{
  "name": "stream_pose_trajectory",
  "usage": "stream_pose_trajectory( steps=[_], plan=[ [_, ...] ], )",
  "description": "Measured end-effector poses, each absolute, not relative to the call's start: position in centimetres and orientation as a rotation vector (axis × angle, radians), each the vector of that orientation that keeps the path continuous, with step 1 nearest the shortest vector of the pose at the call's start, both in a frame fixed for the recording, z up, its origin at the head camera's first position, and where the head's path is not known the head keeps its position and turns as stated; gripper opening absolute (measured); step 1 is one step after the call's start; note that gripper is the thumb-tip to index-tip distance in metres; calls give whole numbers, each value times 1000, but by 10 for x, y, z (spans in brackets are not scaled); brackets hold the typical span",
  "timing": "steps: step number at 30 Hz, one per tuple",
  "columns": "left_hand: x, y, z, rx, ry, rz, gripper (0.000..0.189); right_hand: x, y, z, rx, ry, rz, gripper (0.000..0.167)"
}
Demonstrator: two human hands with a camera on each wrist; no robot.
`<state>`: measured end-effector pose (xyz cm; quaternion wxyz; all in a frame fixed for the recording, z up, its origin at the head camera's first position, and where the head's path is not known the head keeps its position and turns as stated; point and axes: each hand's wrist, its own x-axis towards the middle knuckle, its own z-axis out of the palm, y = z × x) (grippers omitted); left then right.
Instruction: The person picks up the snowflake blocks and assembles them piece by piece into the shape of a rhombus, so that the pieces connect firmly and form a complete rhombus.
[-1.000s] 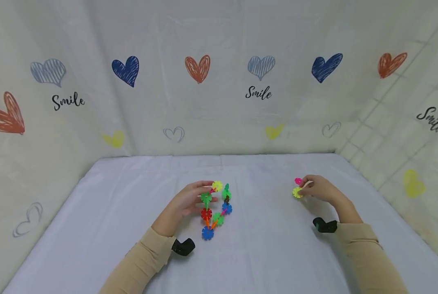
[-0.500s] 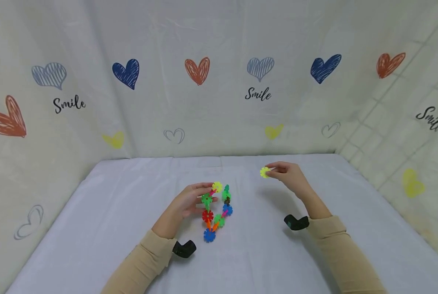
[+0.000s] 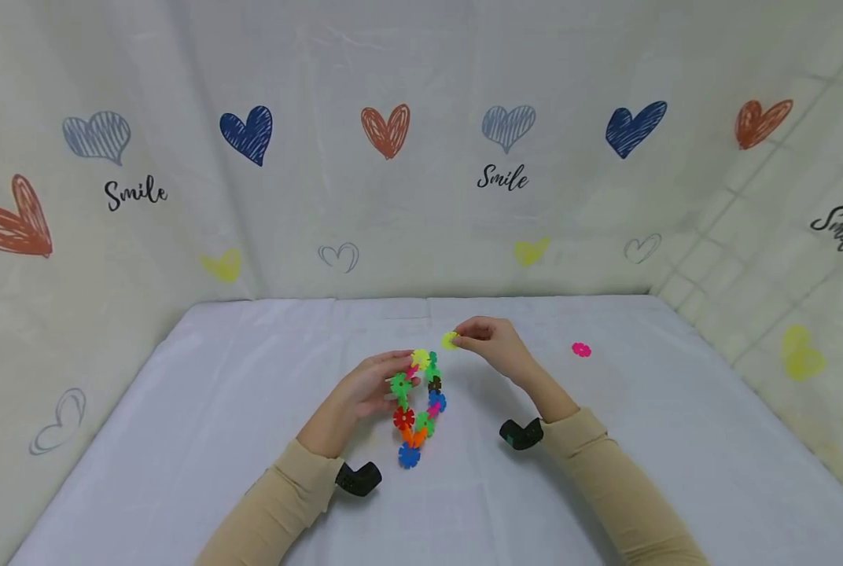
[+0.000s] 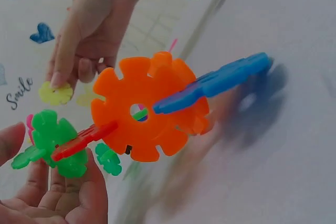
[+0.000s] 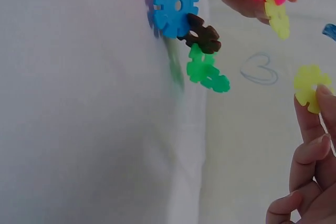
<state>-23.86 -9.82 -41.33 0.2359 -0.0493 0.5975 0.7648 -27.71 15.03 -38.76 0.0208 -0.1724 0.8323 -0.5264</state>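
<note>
A chain of interlocking plastic snowflake discs (image 3: pixel 409 455) hangs in a narrow loop from my left hand (image 3: pixel 361 397). That hand grips it near its upper left end, by the green and pink discs. A yellow disc (image 3: pixel 420 359) caps this end; a green disc (image 3: pixel 432 358) tops the other, just to its right. My right hand (image 3: pixel 495 346) pinches a loose yellow disc (image 5: pixel 311 85) between thumb and index finger, a short way right of the chain's upper ends and apart from them. In the left wrist view, an orange disc (image 4: pixel 113 95) fills the foreground.
One pink disc (image 3: pixel 581 350) lies on the white-covered table (image 3: pixel 478 503), to the right of my right hand. A curtain (image 3: pixel 421 212) printed with hearts and words rises behind the table's far edge. Dark cameras (image 3: pixel 359 479) stick out at both wrists.
My right hand has lifted the loose yellow disc off the table and carried it left, close to the chain. The pink disc stays behind. My left hand has hardly moved; the chain has turned slightly.
</note>
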Motion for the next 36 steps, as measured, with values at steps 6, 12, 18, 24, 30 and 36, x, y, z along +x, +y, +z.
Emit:
stream_pose_trajectory(
  steps=[6, 12, 18, 24, 30, 36],
  plan=[
    [-242, -98, -421, -213, 1591, 2131, 44, -279, 136, -394, -678, 2559, -1591, 17],
    [-243, -98, -428, -214, 1538, 2162, 38, -280, 126, -395, -709, 2526, -1567, 17],
    [-244, -97, -430, -231, 1522, 2172, 34, -282, 125, -400, -728, 2507, -1572, 18],
    [-244, -95, -430, -238, 1513, 2175, 34, -284, 131, -402, -741, 2493, -1555, 18],
    [-243, -93, -428, -245, 1549, 2170, 26, -284, 131, -398, -858, 2528, -1467, 14],
    [-243, -91, -429, -226, 1579, 2170, 17, -285, 128, -392, -1002, 2550, -1400, 12]
  ],
)
